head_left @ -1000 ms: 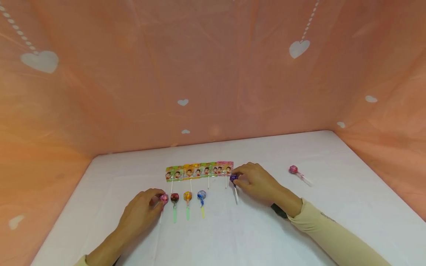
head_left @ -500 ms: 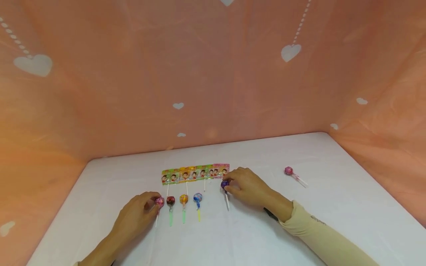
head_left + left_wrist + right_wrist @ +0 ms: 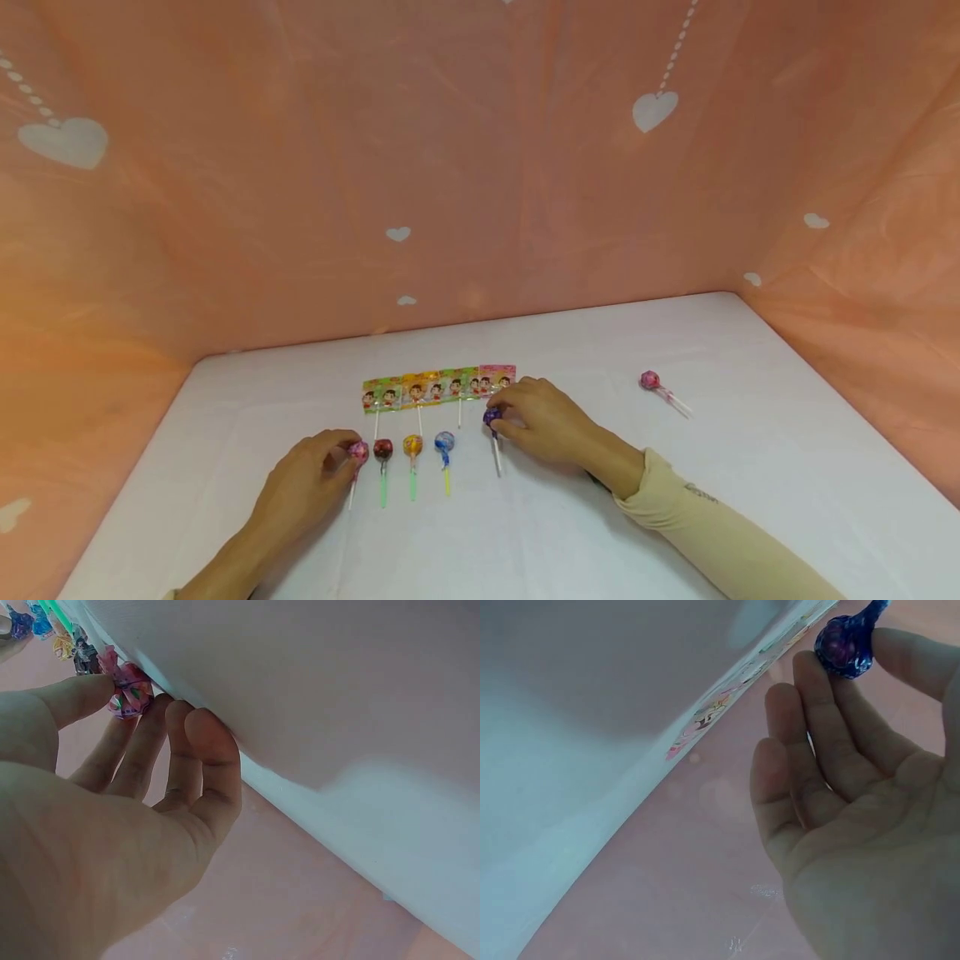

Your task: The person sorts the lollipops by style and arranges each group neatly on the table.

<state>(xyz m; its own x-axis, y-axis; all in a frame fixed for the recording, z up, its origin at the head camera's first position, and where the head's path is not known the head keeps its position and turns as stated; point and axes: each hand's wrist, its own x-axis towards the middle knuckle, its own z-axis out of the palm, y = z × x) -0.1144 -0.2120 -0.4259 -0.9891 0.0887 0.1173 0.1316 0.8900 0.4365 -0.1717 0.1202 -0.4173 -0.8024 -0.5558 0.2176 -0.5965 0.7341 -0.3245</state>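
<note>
My left hand (image 3: 303, 479) pinches the round head of a pink lollipop (image 3: 358, 452) between thumb and fingers at the left end of a row. Beside it lie a dark red lollipop (image 3: 383, 451), a yellow lollipop (image 3: 412, 446) and a blue lollipop (image 3: 445, 442), sticks toward me. To the right of the blue one, my right hand (image 3: 547, 422) holds a purple lollipop (image 3: 492, 417) by its head, its white stick pointing toward me. The right wrist view shows the purple wrapper (image 3: 845, 646) between thumb and fingers.
Behind the row lie several flat lollipops in green, orange and pink packets (image 3: 420, 390), side by side. Another pink lollipop (image 3: 650, 381) lies apart at the right on the white table (image 3: 600, 525). An orange cloth (image 3: 480, 167) with white hearts rises behind the table.
My right hand has carried the purple lollipop left and slightly toward me, closer to the blue one. The left hand keeps its hold on the pink lollipop. The head view has shifted slightly.
</note>
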